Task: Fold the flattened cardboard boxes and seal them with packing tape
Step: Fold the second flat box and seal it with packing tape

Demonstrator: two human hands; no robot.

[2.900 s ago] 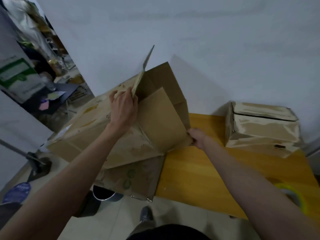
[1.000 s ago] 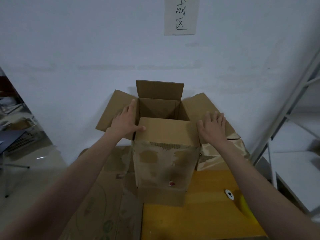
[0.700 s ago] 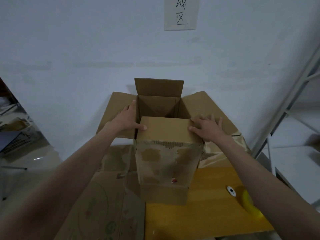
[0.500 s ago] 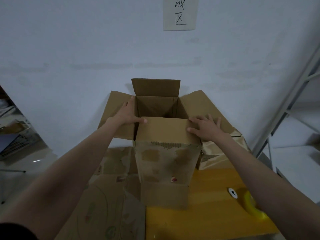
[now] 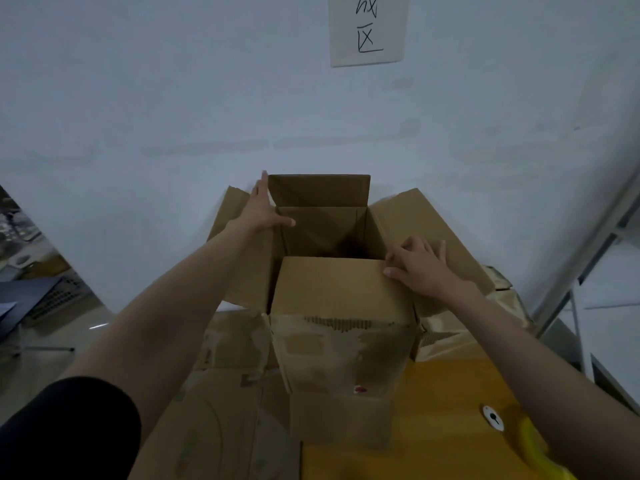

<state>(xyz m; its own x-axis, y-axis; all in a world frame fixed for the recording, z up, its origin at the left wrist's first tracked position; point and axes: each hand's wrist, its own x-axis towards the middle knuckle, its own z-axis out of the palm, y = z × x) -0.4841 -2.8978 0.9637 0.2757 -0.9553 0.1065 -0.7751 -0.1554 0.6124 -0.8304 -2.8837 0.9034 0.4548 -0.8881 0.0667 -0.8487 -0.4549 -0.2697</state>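
An upright brown cardboard box [image 5: 341, 344] stands on the yellow wooden table [image 5: 429, 431] against the wall, its top open. The near flap lies folded inward, the far flap stands up, and both side flaps splay outward. My left hand [image 5: 259, 211] lies flat with straight fingers on the left flap, thumb at the box's rim. Fingers of my right hand [image 5: 419, 266] rest on the right flap, touching the near flap's right corner. A yellow tape roll [image 5: 535, 448] lies at the table's lower right, partly hidden by my right forearm.
A taped-up cardboard box [image 5: 460, 332] lies behind and right of the open one. Flattened cardboard [image 5: 211, 407] spreads off the table's left side. A metal rack [image 5: 595, 271] stands at right. A paper sign [image 5: 367, 29] hangs on the wall.
The box went from being opened out on its side to standing upright. In the last second my left hand slid farther back along the left flap; my right hand shifted to the near flap's corner.
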